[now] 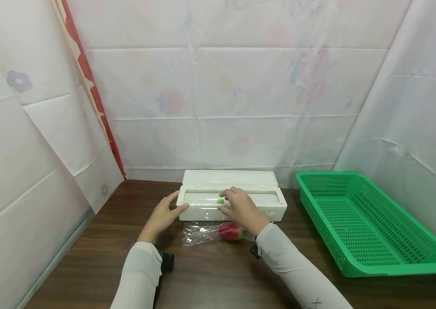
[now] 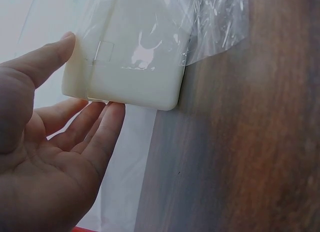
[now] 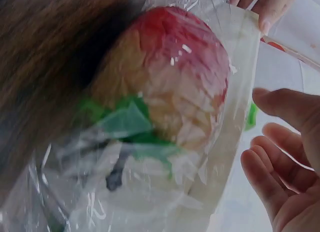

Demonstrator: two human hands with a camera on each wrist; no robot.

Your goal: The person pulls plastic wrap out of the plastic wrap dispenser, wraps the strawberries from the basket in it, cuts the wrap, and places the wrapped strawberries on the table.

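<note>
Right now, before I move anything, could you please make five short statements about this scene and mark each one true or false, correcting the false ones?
1. The left hand touches the left end of the white box. True.
2. The right hand grips the wrapped red item. False: it is over the white box, near a small green piece.
3. The green basket stands to the right of the white box. True.
4. The wrapped red item lies in the green basket. False: it lies in front of the white box.
5. The tabletop is dark brown. True.

No legible txt; dark mark (image 1: 315, 303) on R sleeve (image 1: 297, 264) unclear.
</note>
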